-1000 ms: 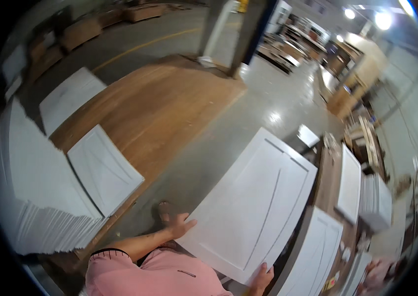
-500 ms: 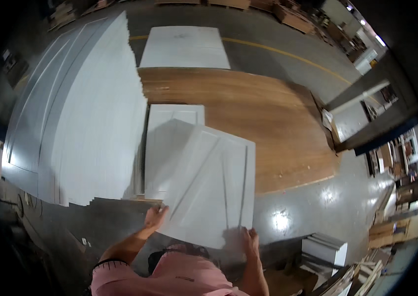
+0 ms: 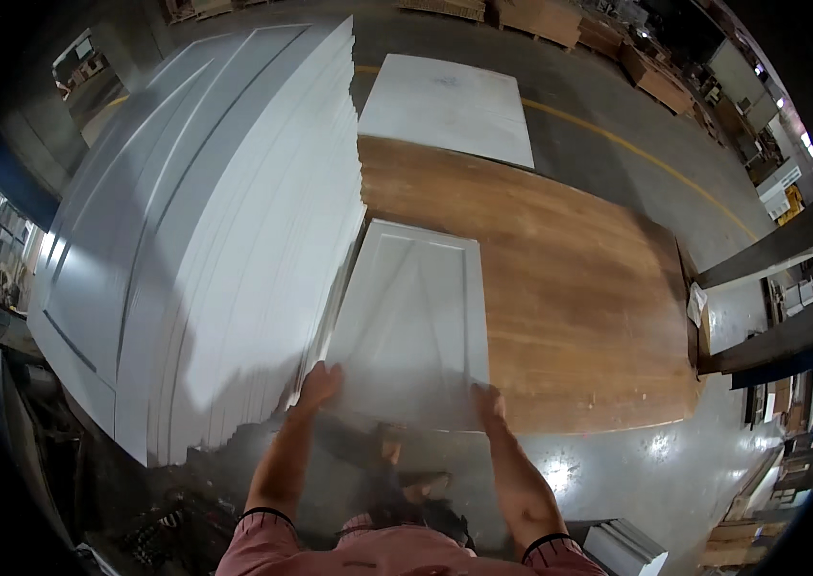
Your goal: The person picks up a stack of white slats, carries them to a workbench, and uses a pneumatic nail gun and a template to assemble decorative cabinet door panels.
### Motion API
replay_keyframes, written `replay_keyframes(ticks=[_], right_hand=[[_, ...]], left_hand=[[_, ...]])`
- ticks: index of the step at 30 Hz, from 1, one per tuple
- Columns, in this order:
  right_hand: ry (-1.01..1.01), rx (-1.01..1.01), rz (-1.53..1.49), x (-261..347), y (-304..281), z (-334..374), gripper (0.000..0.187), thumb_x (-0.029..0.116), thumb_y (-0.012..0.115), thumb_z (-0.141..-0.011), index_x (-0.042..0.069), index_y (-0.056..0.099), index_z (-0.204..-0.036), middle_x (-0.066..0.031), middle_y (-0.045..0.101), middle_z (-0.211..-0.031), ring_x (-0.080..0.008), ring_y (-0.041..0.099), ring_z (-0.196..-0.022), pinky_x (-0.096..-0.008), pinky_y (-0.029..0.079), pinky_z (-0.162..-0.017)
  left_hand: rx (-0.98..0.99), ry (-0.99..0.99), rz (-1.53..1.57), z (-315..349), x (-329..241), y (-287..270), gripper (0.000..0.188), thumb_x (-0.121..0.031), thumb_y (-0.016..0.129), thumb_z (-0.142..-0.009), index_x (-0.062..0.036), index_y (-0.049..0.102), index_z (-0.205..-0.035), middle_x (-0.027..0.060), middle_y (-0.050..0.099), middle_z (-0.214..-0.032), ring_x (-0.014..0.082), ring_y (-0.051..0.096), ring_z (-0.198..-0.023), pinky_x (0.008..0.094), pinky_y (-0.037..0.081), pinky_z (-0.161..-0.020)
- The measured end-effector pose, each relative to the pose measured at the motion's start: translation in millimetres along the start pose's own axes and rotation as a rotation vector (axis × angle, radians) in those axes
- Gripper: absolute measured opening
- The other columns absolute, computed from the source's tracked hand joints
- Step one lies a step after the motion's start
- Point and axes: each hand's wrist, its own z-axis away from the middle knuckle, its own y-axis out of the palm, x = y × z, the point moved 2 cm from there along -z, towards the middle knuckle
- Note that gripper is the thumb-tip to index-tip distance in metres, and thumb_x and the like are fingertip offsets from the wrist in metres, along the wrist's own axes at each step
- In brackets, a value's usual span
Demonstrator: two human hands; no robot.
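Observation:
A white door panel with a raised frame and slanting grooves lies nearly flat at the left end of a brown wooden board. My left hand is closed on the panel's near left corner, right beside a tall stack of white panels. At the near right corner my right hand grips the same panel, its fingers partly hidden by the edge. Whether the panel rests fully on what is beneath it, I cannot tell.
Beyond the brown board lies another white panel. A grey post frame stands at the right. White pieces are stacked on the floor at lower right. Wooden crates line the far side past a yellow floor line.
Both hands have moved forward with the door panel, which has turned from slanted to lined up beside the tall stack. It now covers the white panel that lay there. The view has shifted left.

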Motion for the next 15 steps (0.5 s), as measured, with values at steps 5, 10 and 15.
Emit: replay_keyframes(ticks=[5,10,15], right_hand=[[0.069,0.062,0.16,-71,27,-33,0.061,0.056,0.056,-0.096,0.005,0.068,-0.127,-0.0238,0.069,-0.125,-0.0417,0.065,-0.116,-0.0488,0.051,-0.099],[-0.053,0.029,0.385,-110,80,-31,0.063,0.057,0.059,-0.093,0.006,0.069,-0.129,-0.0227,0.071,-0.125,-0.04,0.065,-0.118,-0.0449,0.05,-0.101],[-0.326,0.035,0.128,-119,38,40,0.054,0.046,0.058,-0.098,0.008,0.066,-0.136,-0.0144,0.074,-0.117,-0.0278,0.068,-0.109,-0.0396,0.052,-0.095]], left_hand=[[0.023,0.015,-0.016,-31,-5,26,0.073,-0.05,0.057,-0.096,0.0116,0.055,-0.135,0.0364,0.064,-0.126,0.0509,0.062,-0.122,0.0538,0.044,-0.11],[0.076,0.426,-0.68,-20,76,55,0.072,-0.048,0.065,-0.093,0.0028,0.054,-0.142,0.0299,0.058,-0.138,0.0452,0.055,-0.13,0.0554,0.041,-0.113],[-0.006,0.472,-0.462,67,36,80,0.074,-0.048,0.064,-0.095,-0.001,0.049,-0.15,0.0264,0.051,-0.149,0.0419,0.047,-0.14,0.0512,0.04,-0.116]])
